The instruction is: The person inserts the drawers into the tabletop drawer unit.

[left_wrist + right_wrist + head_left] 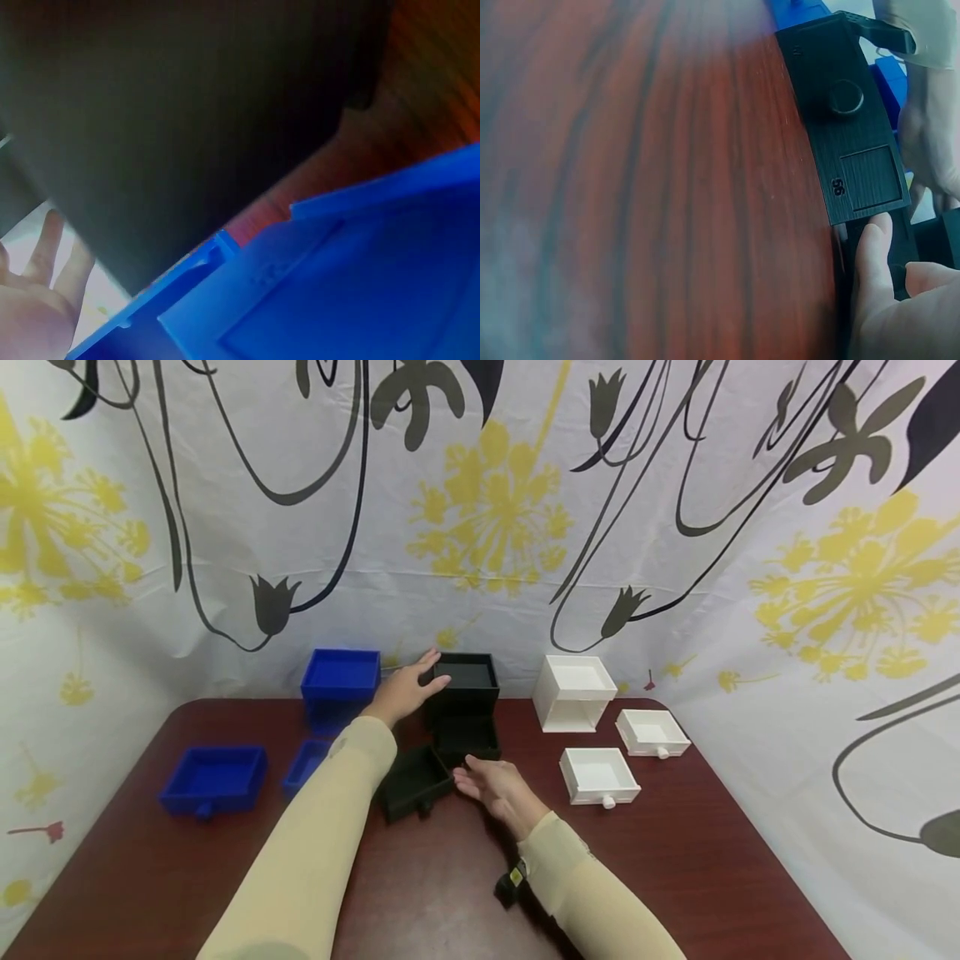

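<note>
In the head view my left hand [408, 689] rests at the top left edge of a black two-level box [465, 672], fingers fairly straight. A black tray-like drawer [467, 735] juts from the box's lower opening. My right hand [498, 789] is at the front of that drawer, thumb and fingertips against it; no firm grip shows. A separate black drawer [416, 783] with a round knob [847, 97] lies on the table, beside the right thumb in the right wrist view. In the left wrist view the box's dark side [187, 112] fills the upper part, the left fingers [46, 244] extended.
At left stand a blue box [341, 672] and two blue drawers, one [213, 777] farther out, the other [303, 764] partly behind my left forearm. A white box [573, 685] and two white drawers, one [600, 772] nearer, one [652, 731] by the edge, lie at right. Patterned cloth hangs behind.
</note>
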Available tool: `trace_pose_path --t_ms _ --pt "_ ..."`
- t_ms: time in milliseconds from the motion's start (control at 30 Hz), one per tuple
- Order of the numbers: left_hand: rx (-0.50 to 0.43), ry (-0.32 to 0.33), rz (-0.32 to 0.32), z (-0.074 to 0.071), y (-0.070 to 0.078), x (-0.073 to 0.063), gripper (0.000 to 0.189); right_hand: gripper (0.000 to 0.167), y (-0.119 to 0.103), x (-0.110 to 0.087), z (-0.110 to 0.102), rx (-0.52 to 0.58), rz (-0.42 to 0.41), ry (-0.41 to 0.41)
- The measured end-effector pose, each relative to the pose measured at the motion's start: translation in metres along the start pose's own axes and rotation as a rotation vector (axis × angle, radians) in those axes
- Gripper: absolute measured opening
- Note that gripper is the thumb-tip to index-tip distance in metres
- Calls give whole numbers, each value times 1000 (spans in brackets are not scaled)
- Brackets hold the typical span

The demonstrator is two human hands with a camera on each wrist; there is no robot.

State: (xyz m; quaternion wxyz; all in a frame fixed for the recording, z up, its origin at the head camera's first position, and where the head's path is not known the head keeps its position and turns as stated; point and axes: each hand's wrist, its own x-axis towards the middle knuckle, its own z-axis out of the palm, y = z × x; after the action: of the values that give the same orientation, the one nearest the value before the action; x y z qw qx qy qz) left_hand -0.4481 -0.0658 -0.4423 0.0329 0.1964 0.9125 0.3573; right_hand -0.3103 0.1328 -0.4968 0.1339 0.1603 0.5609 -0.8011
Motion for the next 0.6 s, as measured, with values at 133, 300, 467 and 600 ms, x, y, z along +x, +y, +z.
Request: trace_pose_path --t_ms 133,300,467,600 --pt "4 2 -6 0 0 -1 72 33 2 0 3 -3 -12 3" --pt "6 11 -4 -1 2 -2 72 30 2 0 3 -15 -15 4" --pt "38 23 1 1 0 0 73 34 3 -1 3 -23 -6 -4" --pt "62 33 5 2 -1 1 75 35 3 -1 3 -30 5 -2"
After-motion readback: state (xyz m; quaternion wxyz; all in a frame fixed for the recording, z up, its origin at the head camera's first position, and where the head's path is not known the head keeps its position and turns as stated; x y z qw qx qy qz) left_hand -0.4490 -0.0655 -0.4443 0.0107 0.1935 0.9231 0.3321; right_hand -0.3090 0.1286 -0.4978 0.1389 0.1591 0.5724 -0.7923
